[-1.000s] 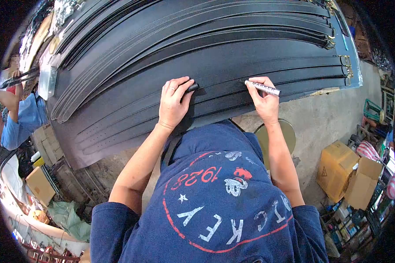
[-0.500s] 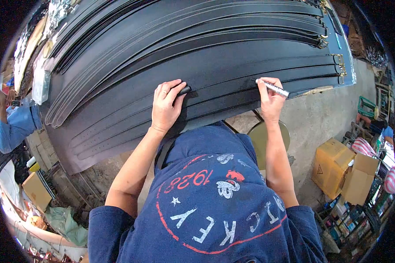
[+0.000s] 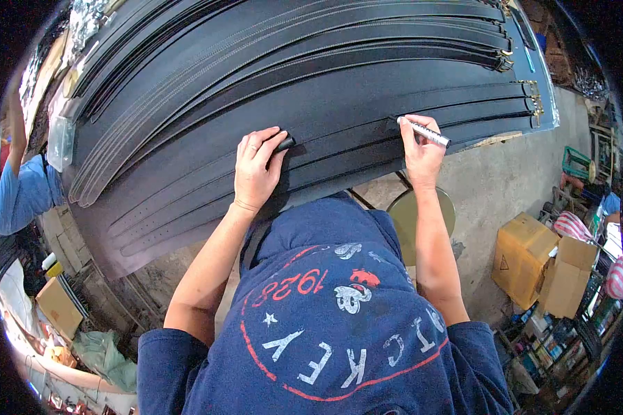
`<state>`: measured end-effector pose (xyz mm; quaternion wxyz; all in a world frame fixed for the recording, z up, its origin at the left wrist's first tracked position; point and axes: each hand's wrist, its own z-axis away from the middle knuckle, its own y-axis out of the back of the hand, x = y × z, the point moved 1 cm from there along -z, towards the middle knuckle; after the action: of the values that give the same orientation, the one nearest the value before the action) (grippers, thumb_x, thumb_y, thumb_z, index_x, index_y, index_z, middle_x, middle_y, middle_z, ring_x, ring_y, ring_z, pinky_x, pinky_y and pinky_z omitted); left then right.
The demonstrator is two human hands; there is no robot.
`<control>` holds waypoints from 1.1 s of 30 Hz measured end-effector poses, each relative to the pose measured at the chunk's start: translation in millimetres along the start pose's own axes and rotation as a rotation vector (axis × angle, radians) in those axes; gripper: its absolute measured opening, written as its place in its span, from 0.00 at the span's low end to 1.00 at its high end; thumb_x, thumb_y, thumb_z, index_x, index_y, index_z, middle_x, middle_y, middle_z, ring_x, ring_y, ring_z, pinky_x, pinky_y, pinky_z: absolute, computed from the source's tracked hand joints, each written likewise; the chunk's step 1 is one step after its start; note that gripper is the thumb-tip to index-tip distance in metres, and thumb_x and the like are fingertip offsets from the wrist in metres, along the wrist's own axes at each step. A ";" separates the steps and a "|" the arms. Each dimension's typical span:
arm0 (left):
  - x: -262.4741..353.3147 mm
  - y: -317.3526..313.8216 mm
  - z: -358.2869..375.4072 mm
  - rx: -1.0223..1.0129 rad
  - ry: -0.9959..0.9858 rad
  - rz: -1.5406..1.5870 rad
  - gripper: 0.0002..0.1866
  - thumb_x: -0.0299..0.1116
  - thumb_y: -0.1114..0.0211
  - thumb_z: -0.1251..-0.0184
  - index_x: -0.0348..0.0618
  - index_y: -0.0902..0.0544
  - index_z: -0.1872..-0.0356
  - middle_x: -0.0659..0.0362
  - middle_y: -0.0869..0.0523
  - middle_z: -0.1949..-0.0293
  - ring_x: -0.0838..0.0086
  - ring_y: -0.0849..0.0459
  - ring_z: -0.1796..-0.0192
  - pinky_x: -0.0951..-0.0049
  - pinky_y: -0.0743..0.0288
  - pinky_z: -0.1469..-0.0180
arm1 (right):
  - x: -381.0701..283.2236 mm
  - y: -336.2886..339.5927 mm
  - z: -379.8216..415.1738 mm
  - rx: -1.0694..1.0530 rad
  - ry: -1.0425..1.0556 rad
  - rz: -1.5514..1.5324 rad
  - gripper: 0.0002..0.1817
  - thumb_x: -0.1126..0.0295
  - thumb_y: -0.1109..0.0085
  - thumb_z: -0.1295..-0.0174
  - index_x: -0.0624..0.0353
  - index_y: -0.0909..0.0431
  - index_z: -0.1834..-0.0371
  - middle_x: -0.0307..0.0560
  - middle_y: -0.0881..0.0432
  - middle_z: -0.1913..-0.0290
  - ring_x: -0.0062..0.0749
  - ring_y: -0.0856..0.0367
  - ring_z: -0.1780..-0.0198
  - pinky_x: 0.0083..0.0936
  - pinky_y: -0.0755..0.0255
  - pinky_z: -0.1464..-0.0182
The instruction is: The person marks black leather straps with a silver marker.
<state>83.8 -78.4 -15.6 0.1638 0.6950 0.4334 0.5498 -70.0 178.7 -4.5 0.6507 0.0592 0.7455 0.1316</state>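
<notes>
My left hand (image 3: 259, 166) holds a short black cap (image 3: 284, 144) between thumb and fingers, low over the black belts. A silver-white marker pen (image 3: 426, 131) is pinched in my right hand (image 3: 423, 158), its tip at the left end, close to the edge of a belt. Several long black belts (image 3: 353, 160) lie side by side under both hands, with brass-coloured buckles (image 3: 533, 100) at the right end and punched holes at the left. Whether the pen tip touches the leather, I cannot tell.
More stitched black belts (image 3: 270, 52) lie along the far part of the dark table sheet (image 3: 93, 228). Another person's blue sleeve (image 3: 26, 196) is at the left. A round stool (image 3: 426, 218) stands below the table edge, and cardboard boxes (image 3: 522, 252) are at the right.
My right hand and the pen have shifted slightly left and away from me along the belt. My left hand has moved slightly left. The other person's arm is raised higher at the left.
</notes>
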 end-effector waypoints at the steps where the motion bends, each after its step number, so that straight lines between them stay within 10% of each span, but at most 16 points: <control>1: -0.3 -0.1 -0.1 0.001 0.000 0.000 0.18 0.23 0.29 0.48 0.43 0.16 0.52 0.57 0.17 0.51 0.60 0.19 0.49 0.62 0.28 0.44 | 0.4 -0.6 -0.3 0.006 0.004 0.003 0.06 0.75 0.31 0.39 0.61 0.19 0.63 0.34 0.19 0.68 0.13 0.28 0.69 0.15 0.31 0.65; 12: 2.3 0.7 -1.9 -0.008 0.011 -0.014 0.18 0.21 0.29 0.47 0.43 0.15 0.53 0.56 0.15 0.50 0.59 0.18 0.49 0.64 0.26 0.45 | -6.0 0.9 -1.2 -0.070 0.268 0.226 0.05 0.77 0.32 0.39 0.62 0.19 0.62 0.39 0.18 0.65 0.17 0.23 0.69 0.17 0.27 0.67; 21: 2.2 1.2 -1.9 -0.001 0.003 -0.010 0.18 0.21 0.29 0.47 0.43 0.15 0.53 0.56 0.15 0.50 0.60 0.19 0.49 0.64 0.26 0.45 | 2.8 5.4 -0.6 -0.095 -0.089 -0.120 0.06 0.79 0.34 0.37 0.64 0.20 0.58 0.41 0.16 0.62 0.17 0.21 0.60 0.16 0.27 0.56; 33: 2.5 0.3 -2.2 -0.002 0.000 0.000 0.18 0.22 0.29 0.48 0.43 0.15 0.53 0.56 0.16 0.51 0.60 0.19 0.48 0.63 0.27 0.44 | -5.8 -1.2 0.9 -0.065 0.197 0.197 0.07 0.74 0.31 0.40 0.62 0.18 0.62 0.36 0.17 0.67 0.14 0.25 0.72 0.16 0.28 0.68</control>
<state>81.9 -77.2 -13.1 0.1644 0.6950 0.4329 0.5501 -68.1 176.1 0.6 0.5597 0.0978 0.7917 0.2243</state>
